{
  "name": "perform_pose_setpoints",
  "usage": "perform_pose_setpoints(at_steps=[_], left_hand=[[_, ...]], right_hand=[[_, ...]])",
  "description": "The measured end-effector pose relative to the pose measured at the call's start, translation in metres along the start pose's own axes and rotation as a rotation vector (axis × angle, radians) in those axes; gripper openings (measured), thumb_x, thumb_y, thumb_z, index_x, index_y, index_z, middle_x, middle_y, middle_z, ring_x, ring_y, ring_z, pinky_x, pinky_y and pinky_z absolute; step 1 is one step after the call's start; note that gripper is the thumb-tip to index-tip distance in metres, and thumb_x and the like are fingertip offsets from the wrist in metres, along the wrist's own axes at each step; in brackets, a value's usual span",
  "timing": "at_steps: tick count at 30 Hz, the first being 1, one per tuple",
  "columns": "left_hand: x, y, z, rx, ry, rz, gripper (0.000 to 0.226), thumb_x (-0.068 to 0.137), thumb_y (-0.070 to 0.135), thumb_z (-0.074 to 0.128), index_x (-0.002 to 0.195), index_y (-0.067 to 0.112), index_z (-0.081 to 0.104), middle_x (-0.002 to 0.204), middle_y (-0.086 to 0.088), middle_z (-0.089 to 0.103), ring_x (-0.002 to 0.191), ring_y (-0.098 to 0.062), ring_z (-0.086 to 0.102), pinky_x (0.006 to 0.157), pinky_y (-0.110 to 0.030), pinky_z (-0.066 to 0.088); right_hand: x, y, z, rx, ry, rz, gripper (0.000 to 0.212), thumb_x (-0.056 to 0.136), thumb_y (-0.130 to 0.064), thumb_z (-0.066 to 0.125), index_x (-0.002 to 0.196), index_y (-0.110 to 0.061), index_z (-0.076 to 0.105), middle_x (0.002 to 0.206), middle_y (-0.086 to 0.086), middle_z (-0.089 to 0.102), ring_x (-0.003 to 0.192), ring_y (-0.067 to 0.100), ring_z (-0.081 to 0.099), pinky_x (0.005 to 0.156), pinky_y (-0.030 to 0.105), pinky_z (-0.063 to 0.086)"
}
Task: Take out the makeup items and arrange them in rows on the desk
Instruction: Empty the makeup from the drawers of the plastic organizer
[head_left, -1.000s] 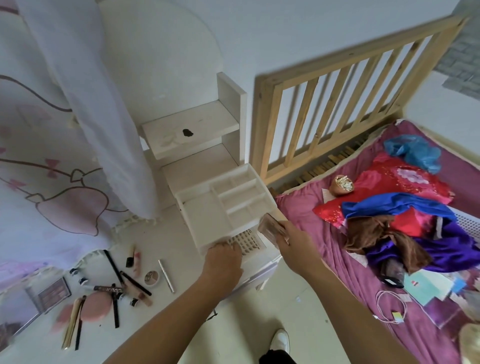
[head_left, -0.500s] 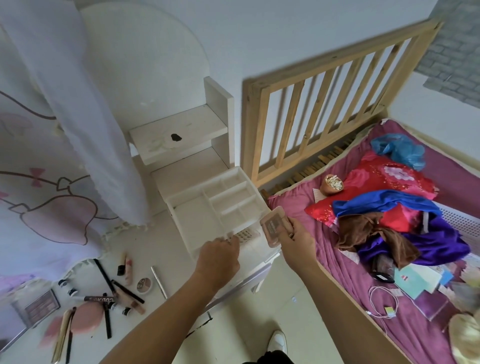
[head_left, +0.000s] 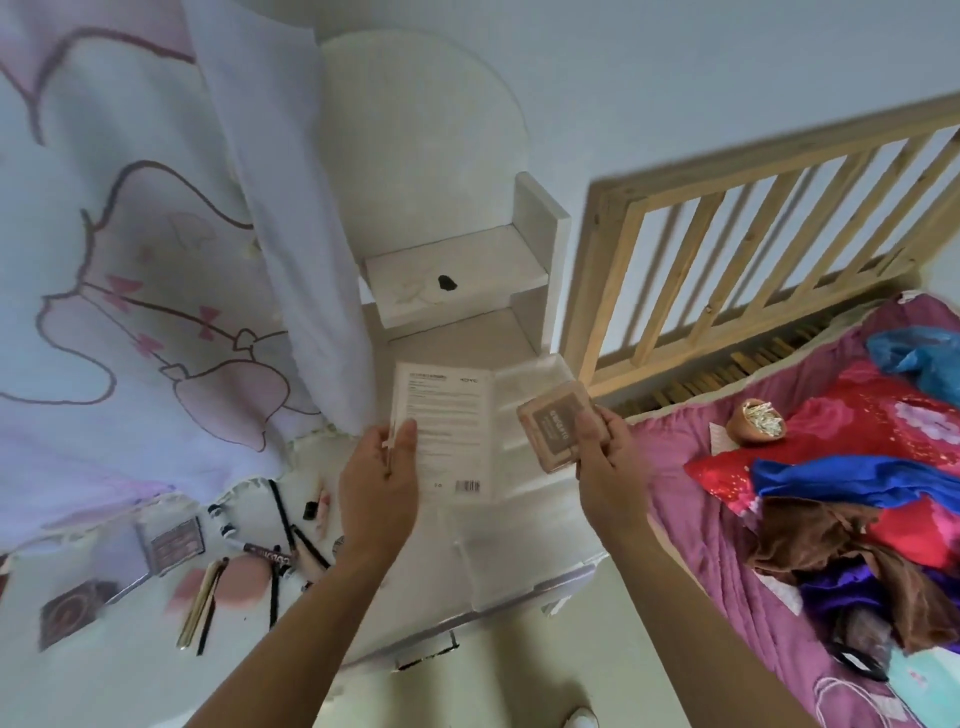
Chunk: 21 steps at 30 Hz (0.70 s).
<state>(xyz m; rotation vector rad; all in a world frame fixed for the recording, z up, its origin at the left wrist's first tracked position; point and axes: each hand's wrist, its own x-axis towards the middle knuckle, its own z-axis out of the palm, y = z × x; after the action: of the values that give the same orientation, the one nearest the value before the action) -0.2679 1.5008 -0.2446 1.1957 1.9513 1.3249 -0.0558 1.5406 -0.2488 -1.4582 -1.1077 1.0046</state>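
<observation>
My left hand (head_left: 382, 488) pinches a flat white packet (head_left: 447, 431) with printed text and a barcode, lifted over the white organiser tray (head_left: 540, 374). My right hand (head_left: 605, 457) grips a small brown compact palette (head_left: 558, 423) by its right edge, just right of the packet. Lower left on the white desk (head_left: 124, 670) lie several makeup items: an eyeshadow palette (head_left: 174, 543), black pencils (head_left: 283, 514), a pink puff (head_left: 241, 582), a square brown compact (head_left: 70, 613) and a pink tube (head_left: 322, 506).
A white shelf unit (head_left: 457, 275) stands behind the tray. A curtain (head_left: 130, 260) hangs at the left, over the desk's back edge. A wooden headboard (head_left: 753, 218) and a bed (head_left: 727, 519) heaped with clothes fill the right side.
My left hand has lifted the white packet out of the tray. My right hand has raised the brown palette a little. The camera has tilted up.
</observation>
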Motion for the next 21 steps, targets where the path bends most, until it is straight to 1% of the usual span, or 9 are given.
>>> perform_pose_setpoints(at_steps=[2,5,7,9,10,12,15,18,21], left_hand=[[0.004,0.004,-0.007,-0.011,0.067,-0.045,0.031,0.100,0.048,0.046,0.094,0.022,0.061,0.081,0.004,0.070,0.075,-0.012,0.068,0.066,-0.036,0.057],[0.008,0.005,-0.025,-0.028,0.156,-0.155,0.034,0.100,0.048,0.045,0.096,0.019,0.061,0.082,0.006,0.070,0.077,-0.012,0.068,0.065,-0.030,0.053],[0.006,-0.002,-0.063,-0.015,0.263,-0.228,0.035,0.100,0.049,0.045,0.097,0.018,0.061,0.086,0.005,0.069,0.080,-0.012,0.068,0.067,-0.030,0.054],[-0.005,-0.014,-0.116,0.010,0.386,-0.314,0.030,0.101,0.044,0.044,0.091,0.020,0.059,0.085,0.004,0.067,0.078,-0.012,0.066,0.060,-0.025,0.050],[-0.015,-0.023,-0.142,0.014,0.447,-0.360,0.028,0.102,0.041,0.044,0.090,0.019,0.057,0.085,0.003,0.065,0.075,-0.014,0.065,0.055,-0.024,0.048],[-0.044,-0.048,-0.185,-0.017,0.567,-0.474,0.029,0.103,0.039,0.044,0.099,0.014,0.056,0.088,-0.001,0.063,0.071,-0.018,0.060,0.048,-0.026,0.045],[-0.098,-0.096,-0.228,-0.106,0.660,-0.696,0.034,0.103,0.039,0.044,0.118,0.009,0.052,0.096,-0.007,0.062,0.073,-0.021,0.058,0.052,-0.031,0.045],[-0.143,-0.140,-0.262,-0.233,0.717,-0.812,0.036,0.103,0.034,0.046,0.127,0.007,0.047,0.108,-0.013,0.062,0.072,-0.023,0.058,0.053,-0.030,0.045],[-0.163,-0.180,-0.294,-0.277,0.731,-0.847,0.031,0.104,0.028,0.045,0.128,0.009,0.048,0.114,-0.016,0.062,0.069,-0.022,0.059,0.053,-0.028,0.042]], right_hand=[[0.005,-0.010,0.013,0.020,-0.088,-0.044,0.020,0.102,-0.036,0.051,0.110,-0.024,0.065,0.084,-0.010,0.067,0.066,-0.003,0.059,0.060,0.013,0.046],[0.014,-0.027,0.046,0.052,-0.275,-0.061,0.016,0.101,-0.037,0.054,0.107,-0.030,0.066,0.074,-0.009,0.065,0.058,0.004,0.052,0.055,0.020,0.044],[0.009,-0.035,0.093,0.084,-0.426,-0.042,0.015,0.101,-0.033,0.055,0.106,-0.025,0.067,0.069,-0.008,0.062,0.053,0.006,0.050,0.051,0.022,0.044],[-0.015,-0.040,0.149,0.101,-0.613,0.001,0.016,0.101,-0.030,0.055,0.108,-0.020,0.066,0.066,-0.008,0.062,0.050,0.008,0.050,0.050,0.023,0.043],[-0.033,-0.038,0.175,0.107,-0.712,0.036,0.016,0.101,-0.032,0.055,0.108,-0.022,0.066,0.068,-0.007,0.063,0.051,0.009,0.052,0.051,0.023,0.045],[-0.068,-0.029,0.218,0.098,-0.905,0.126,0.014,0.101,-0.037,0.056,0.107,-0.029,0.066,0.077,-0.002,0.067,0.059,0.012,0.058,0.059,0.027,0.051],[-0.118,-0.011,0.256,-0.001,-1.102,0.273,0.023,0.100,-0.037,0.056,0.114,-0.022,0.066,0.092,-0.001,0.071,0.077,0.018,0.067,0.075,0.036,0.059],[-0.164,0.008,0.280,-0.052,-1.263,0.399,0.017,0.102,-0.028,0.055,0.109,-0.015,0.065,0.091,0.007,0.071,0.072,0.016,0.065,0.067,0.027,0.058],[-0.200,0.028,0.310,-0.168,-1.312,0.393,0.015,0.100,-0.018,0.056,0.106,-0.010,0.067,0.091,0.011,0.070,0.068,0.015,0.061,0.062,0.025,0.054]])
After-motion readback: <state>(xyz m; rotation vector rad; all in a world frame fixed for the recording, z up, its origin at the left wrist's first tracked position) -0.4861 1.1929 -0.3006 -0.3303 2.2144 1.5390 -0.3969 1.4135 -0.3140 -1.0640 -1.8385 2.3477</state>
